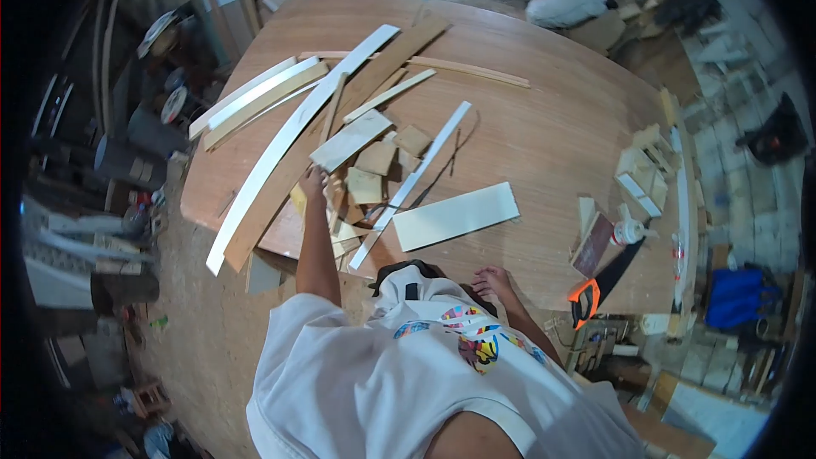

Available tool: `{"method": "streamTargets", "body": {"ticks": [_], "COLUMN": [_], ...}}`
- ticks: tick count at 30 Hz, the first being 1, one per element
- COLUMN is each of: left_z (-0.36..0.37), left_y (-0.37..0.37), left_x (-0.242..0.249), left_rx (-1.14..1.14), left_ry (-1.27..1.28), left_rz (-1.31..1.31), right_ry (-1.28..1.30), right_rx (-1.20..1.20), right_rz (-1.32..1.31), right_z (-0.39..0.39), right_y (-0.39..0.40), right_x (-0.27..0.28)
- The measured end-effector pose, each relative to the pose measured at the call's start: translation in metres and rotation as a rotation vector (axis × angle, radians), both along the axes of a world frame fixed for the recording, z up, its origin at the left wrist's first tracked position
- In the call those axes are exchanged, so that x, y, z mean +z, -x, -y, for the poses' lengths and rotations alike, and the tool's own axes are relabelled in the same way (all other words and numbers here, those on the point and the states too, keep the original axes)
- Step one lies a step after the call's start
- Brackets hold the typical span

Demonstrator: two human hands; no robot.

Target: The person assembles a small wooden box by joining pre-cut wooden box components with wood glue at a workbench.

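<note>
My left hand (314,181) reaches over the wood pile, at the near left end of a short white board (351,138). Its fingers look bent; whether they grip the board is too small to make out. Beside that hand lie several small wood offcuts (365,186), and a long brown plank (280,195) runs along its left. My right hand (490,281) is near the table's front edge, fingers apart and holding nothing. Closest to it on the tabletop is a wide pale board (456,216). A narrow white strip (425,177) lies between that board and the offcuts.
On the table (561,136), a long white strip (297,149) and more strips lie left. A handsaw (585,299) with an orange handle, a white bottle (627,232) and a small wooden assembly (643,174) are at right. Clutter (127,157) stands beyond the left edge.
</note>
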State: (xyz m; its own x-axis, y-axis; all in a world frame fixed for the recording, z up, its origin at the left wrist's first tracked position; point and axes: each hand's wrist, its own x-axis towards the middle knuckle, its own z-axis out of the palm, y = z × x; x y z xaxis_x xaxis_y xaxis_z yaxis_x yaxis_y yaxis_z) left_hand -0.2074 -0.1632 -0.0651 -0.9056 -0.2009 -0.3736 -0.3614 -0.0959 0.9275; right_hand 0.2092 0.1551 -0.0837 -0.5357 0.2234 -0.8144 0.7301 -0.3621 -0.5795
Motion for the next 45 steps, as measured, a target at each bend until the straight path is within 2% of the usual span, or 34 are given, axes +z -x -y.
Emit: {"method": "streamTargets", "body": {"ticks": [1, 2, 3, 4, 5, 6, 8, 10, 11, 12, 13, 14, 15, 16, 17, 18, 20, 24, 27, 29, 30, 32, 33, 35, 36, 38, 39, 40, 42, 43, 44, 45], "left_z": [0.001, -0.003, 0.01, -0.007, -0.022, -0.034, -0.063, -0.093, -0.103, -0.119, -0.131, -0.143, -0.149, -0.158, -0.159, -0.162, -0.166, -0.165, -0.164, -0.168, -0.17, -0.17, -0.17, -0.171, -0.171, -0.17, -0.169, -0.169, -0.166, -0.164, -0.163, -0.165], "left_y": [0.002, -0.004, 0.023, 0.003, -0.011, -0.031, -0.06, -0.08, -0.081, -0.102, -0.1, -0.11, -0.118, -0.131, -0.135, -0.156, -0.186, -0.194, -0.191, -0.196, -0.197, -0.199, -0.199, -0.195, -0.192, -0.187, -0.189, -0.195, -0.205, -0.202, -0.206, -0.206], "left_x": [-0.008, -0.007, -0.068, -0.033, -0.01, 0.021, 0.05, 0.055, 0.034, 0.056, 0.01, 0.002, -0.004, -0.005, -0.036, -0.018, 0.001, -0.007, -0.001, 0.033, 0.035, 0.038, 0.045, 0.06, 0.065, 0.075, 0.086, 0.105, 0.14, 0.127, 0.114, 0.117], "left_rx": [0.025, 0.115, 0.169, 0.303, 0.307, 0.155, -0.085, -0.197, -0.311, -0.478, -0.545, -0.676, -0.905, -1.051, -1.126, -1.186, -1.207, -1.212, -1.221, -1.279, -1.277, -1.144, -1.142, -1.165, -1.164, -1.182, -1.205, -1.196, -1.175, -1.189, -1.1, -1.079], "left_ry": [-0.012, 0.124, 0.37, 0.565, 0.569, 0.457, 0.156, 0.055, -0.006, -0.022, 0.068, 0.07, 0.233, 0.498, 0.645, 0.786, 1.064, 1.065, 0.971, 0.943, 0.941, 0.643, 0.645, 0.275, 0.277, -0.175, -0.279, -0.275, -0.478, -0.426, -0.581, -0.684], "left_rz": [0.03, -0.161, -0.33, -0.387, -0.514, -0.521, -0.43, -0.386, -0.476, -0.473, -0.621, -0.665, -0.566, -0.696, -0.834, -0.682, -0.734, -0.826, -0.843, -0.633, -0.635, -0.43, -0.432, -0.197, -0.201, 0.013, -0.001, -0.004, -0.011, 0.122, 0.299, 0.342], "right_ry": [-0.008, -0.006, -0.007, -0.018, -0.013, -0.007, -0.001, 0.006, 0.03, 0.053, 0.05, -0.1, -0.252, -0.256, -0.328, -0.4, -0.373, -0.301, -0.251, -0.244, -0.235, -0.219, -0.2, -0.169, -0.141, -0.162, -0.183, -0.179, 0.067, 0.274, 0.282, 0.11], "right_rx": [-0.041, -0.018, 0.002, -0.047, -0.068, -0.085, -0.148, -0.193, -0.236, -0.275, -0.29, -0.342, -0.391, -0.402, -0.403, -0.402, -0.456, -0.562, -0.615, -0.591, -0.566, -0.531, -0.498, -0.445, -0.394, -0.317, -0.238, -0.229, -0.15, -0.115, -0.096, -0.004], "right_rz": [0.001, -0.024, -0.051, -0.051, -0.049, -0.048, -0.059, -0.073, -0.085, -0.098, -0.102, -0.147, -0.189, -0.191, -0.192, -0.192, -0.207, -0.206, -0.224, -0.234, -0.243, -0.293, -0.342, -0.367, -0.389, -0.431, -0.469, -0.474, -0.544, -0.591, -0.6, -0.684], "right_z": [0.001, 0.001, 0.001, 0.003, 0.006, 0.008, 0.01, 0.01, 0.009, 0.008, 0.011, 0.014, 0.017, 0.017, 0.016, 0.014, 0.012, 0.006, 0.0, -0.004, -0.006, -0.01, -0.012, -0.015, -0.015, -0.013, -0.012, -0.011, -0.005, -0.006, -0.005, -0.001], "right_y": [-0.001, -0.004, -0.006, -0.007, -0.007, -0.007, -0.007, -0.008, -0.008, -0.008, -0.008, -0.008, -0.007, -0.007, -0.008, -0.008, -0.012, -0.018, -0.019, -0.016, -0.013, -0.007, -0.003, 0.009, 0.016, 0.033, 0.039, 0.044, 0.057, 0.063, 0.066, 0.069], "right_x": [-0.003, -0.01, -0.013, -0.01, -0.006, -0.003, 0.005, 0.006, 0.003, 0.001, 0.003, 0.006, 0.009, 0.007, 0.005, 0.003, 0.009, 0.014, 0.027, 0.041, 0.047, 0.06, 0.067, 0.08, 0.089, 0.103, 0.112, 0.127, 0.156, 0.16, 0.164, 0.176]}}
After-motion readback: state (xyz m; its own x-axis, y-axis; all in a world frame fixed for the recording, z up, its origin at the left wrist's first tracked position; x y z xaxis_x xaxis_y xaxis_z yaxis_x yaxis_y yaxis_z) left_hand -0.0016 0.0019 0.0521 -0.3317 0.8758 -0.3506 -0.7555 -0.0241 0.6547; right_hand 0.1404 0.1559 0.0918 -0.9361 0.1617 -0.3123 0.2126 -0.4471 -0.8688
